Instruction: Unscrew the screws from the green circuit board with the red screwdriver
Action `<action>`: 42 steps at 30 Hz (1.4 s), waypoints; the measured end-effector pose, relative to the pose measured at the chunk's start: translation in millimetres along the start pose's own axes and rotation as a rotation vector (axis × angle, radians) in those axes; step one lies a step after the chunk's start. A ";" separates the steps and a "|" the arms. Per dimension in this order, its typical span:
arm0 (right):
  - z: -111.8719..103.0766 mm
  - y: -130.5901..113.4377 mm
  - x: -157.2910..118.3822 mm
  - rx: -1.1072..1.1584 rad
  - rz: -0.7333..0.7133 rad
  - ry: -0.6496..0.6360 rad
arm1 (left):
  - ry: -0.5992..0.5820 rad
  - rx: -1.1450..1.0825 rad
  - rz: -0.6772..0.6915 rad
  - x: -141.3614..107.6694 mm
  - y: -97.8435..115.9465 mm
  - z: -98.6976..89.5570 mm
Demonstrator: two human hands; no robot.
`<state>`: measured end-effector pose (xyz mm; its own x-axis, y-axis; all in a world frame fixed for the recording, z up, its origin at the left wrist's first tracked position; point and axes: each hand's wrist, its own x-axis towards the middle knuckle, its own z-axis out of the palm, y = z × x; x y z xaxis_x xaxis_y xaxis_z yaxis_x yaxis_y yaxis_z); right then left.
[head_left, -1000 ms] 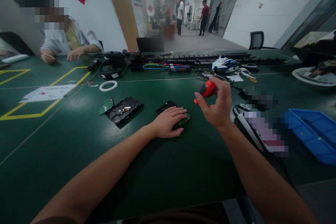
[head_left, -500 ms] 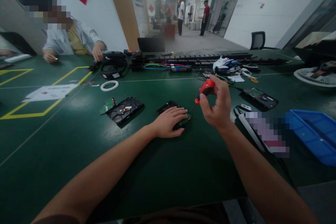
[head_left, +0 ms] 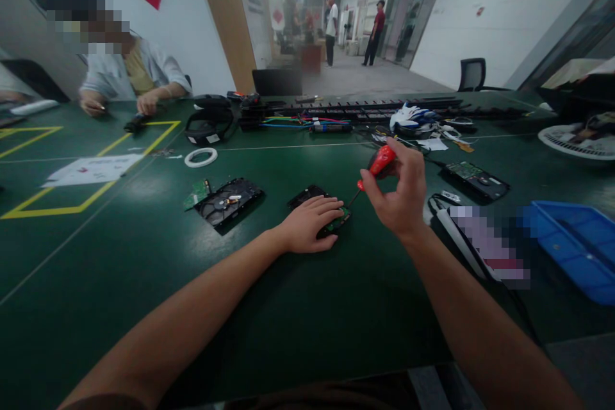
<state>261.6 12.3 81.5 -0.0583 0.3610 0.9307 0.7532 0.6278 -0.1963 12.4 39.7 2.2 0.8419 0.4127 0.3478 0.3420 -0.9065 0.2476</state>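
A hard drive point(head_left: 339, 223) with a green circuit board lies on the table in front of me. My left hand point(head_left: 314, 224) rests over it and holds it down, fingers across the top and thumb at the near side; much of the drive is hidden under the palm. My right hand point(head_left: 402, 189) is closed around the red and black handle of a screwdriver point(head_left: 383, 161). Its thin shaft slants down to the left, and the tip meets the right edge of the circuit board.
On the left lies an opened hard drive point(head_left: 229, 202) beside a loose green board point(head_left: 198, 195). A white ring point(head_left: 200, 157) sits behind it. To the right are another hard drive point(head_left: 475, 180) and a blue bin point(head_left: 576, 250). Across the table sits a person point(head_left: 134, 70).
The screwdriver handle has turned slightly in my right hand, with fingers shifted on it. My left hand stays put. The person across has drawn a dark object leftward along the table.
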 end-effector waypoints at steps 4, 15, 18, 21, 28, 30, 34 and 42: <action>-0.1 0.8 0.2 0.000 -0.026 -0.006 | -0.001 0.001 0.000 0.4 0.6 -0.9; -2.6 -3.0 -0.1 0.012 0.017 -0.047 | -0.005 0.001 -0.007 0.4 0.6 -1.5; -2.6 -4.1 1.1 0.029 0.038 -0.064 | -0.006 -0.008 -0.003 0.6 0.3 -1.6; -3.2 -4.5 2.2 0.007 0.043 -0.042 | 0.004 -0.015 -0.003 0.7 1.1 -2.5; -2.7 -4.7 2.7 0.048 0.001 -0.053 | -0.005 -0.013 -0.014 0.3 2.5 -2.6; -0.1 -2.3 0.8 0.055 0.009 -0.069 | -0.002 -0.016 -0.013 0.2 2.3 -2.1; 1.7 1.2 -1.4 0.038 0.041 -0.037 | 0.003 -0.014 -0.008 0.1 2.9 -2.6; -0.3 -2.7 -1.0 0.098 0.013 -0.104 | 0.006 -0.013 -0.011 1.0 4.9 -4.1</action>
<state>259.8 10.1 81.2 -0.1202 0.4360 0.8919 0.6872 0.6849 -0.2422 13.2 36.0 7.5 0.8355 0.4233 0.3503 0.3459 -0.9006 0.2632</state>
